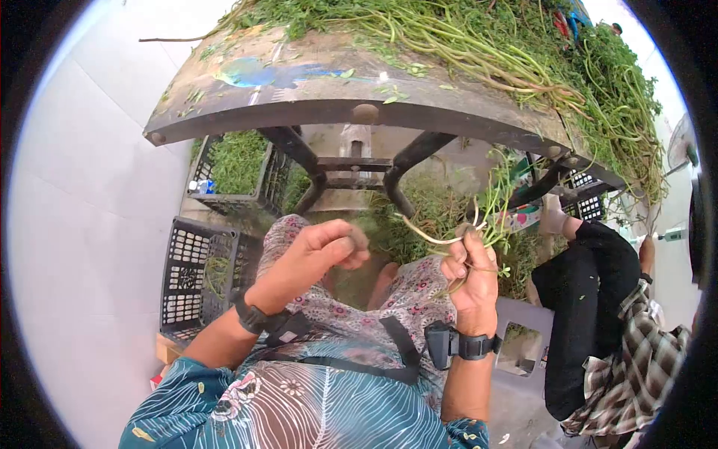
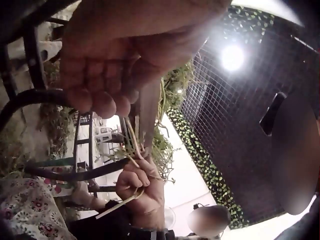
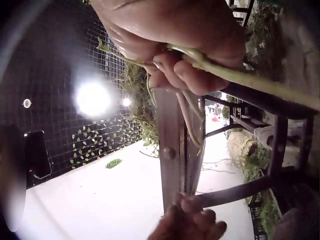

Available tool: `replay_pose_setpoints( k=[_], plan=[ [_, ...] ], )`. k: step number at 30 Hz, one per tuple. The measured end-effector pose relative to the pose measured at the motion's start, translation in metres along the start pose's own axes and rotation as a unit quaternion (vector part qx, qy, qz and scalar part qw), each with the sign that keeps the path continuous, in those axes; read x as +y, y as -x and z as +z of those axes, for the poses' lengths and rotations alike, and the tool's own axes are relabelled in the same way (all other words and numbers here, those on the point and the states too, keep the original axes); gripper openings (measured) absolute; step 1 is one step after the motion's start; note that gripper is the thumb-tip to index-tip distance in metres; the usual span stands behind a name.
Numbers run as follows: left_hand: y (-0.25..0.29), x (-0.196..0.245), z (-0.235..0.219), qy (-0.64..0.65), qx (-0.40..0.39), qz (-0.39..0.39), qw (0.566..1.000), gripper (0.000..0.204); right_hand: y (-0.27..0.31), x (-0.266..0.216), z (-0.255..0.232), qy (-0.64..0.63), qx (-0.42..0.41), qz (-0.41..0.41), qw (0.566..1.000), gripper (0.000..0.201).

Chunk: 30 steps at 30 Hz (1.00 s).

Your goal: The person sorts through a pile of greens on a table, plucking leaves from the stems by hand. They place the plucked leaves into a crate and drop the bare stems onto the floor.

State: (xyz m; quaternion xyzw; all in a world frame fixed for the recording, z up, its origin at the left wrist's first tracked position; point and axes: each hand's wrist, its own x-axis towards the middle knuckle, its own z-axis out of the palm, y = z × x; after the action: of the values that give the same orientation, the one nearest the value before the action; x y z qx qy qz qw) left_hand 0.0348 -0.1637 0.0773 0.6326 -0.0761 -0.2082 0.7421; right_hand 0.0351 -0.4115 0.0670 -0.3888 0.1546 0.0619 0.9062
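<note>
My right hand grips a small bunch of green stems with pale stalks, held upright just above my lap. In the right wrist view the fingers curl round one thick stalk that runs off to the right. My left hand is raised a little to the left of the bunch. Its fingers are curled and the thumb presses on the forefinger, and I see nothing in it. The left wrist view shows those curled fingers above the right hand and its stems.
A worn round table on dark metal legs stands before me, heaped with green stems. Black plastic crates sit at the left, one holding greens. Another person in black and plaid crouches at the right beside a grey stool.
</note>
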Motion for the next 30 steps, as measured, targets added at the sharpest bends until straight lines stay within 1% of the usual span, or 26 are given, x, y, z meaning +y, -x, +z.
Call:
replay_pose_setpoints(
  k=[1,4,5,8,9,12,15,19,21,23,24,27,30],
  plan=[
    [-0.001,0.005,0.005,-0.036,-0.004,0.029,0.999,0.018,0.001,0.004,0.001,0.005,-0.008,0.01,1.0,0.009],
    [-0.003,0.018,0.02,-0.027,-0.023,0.046,0.998,0.018,0.005,0.021,0.009,0.042,-0.004,0.06,0.997,0.013],
    [-0.007,0.016,0.02,-0.047,-0.036,0.082,0.995,0.019,0.006,0.023,0.01,0.035,-0.055,0.07,0.995,0.015],
    [-0.009,0.017,0.027,-0.083,-0.067,-0.002,0.994,0.019,0.009,0.026,0.02,0.049,-0.103,0.081,0.99,0.016],
    [-0.011,0.006,0.028,-0.112,-0.063,0.046,0.991,0.014,0.009,0.026,0.023,0.055,-0.11,0.076,0.99,0.016],
    [-0.012,-0.013,0.021,-0.113,-0.128,-0.032,0.985,0.022,0.008,0.024,0.022,0.074,-0.103,0.077,0.989,0.015],
    [-0.012,-0.013,0.021,-0.128,-0.119,-0.017,0.984,0.024,0.006,0.024,0.021,0.067,-0.081,0.072,0.992,0.015],
    [-0.013,-0.012,0.023,-0.129,-0.099,-0.031,0.986,0.019,0.004,0.026,0.024,0.091,-0.078,0.062,0.991,0.016],
    [-0.012,-0.01,0.023,-0.137,-0.093,-0.039,0.985,0.019,0.004,0.025,0.025,0.107,-0.074,0.057,0.99,0.017],
    [-0.01,-0.007,0.021,-0.101,-0.086,-0.071,0.989,0.019,0.003,0.025,0.023,0.102,-0.044,0.049,0.993,0.02],
    [-0.009,-0.006,0.019,-0.084,-0.081,-0.086,0.99,0.019,0.002,0.026,0.022,0.099,-0.031,0.045,0.994,0.021],
    [-0.003,-0.012,0.0,-0.08,-0.049,-0.076,0.993,0.017,-0.005,0.023,0.006,0.058,-0.032,0.014,0.998,0.024],
    [0.01,-0.013,-0.03,-0.183,0.016,-0.043,0.982,0.017,-0.005,0.019,0.001,0.08,-0.007,0.033,0.996,0.026]
  ],
)
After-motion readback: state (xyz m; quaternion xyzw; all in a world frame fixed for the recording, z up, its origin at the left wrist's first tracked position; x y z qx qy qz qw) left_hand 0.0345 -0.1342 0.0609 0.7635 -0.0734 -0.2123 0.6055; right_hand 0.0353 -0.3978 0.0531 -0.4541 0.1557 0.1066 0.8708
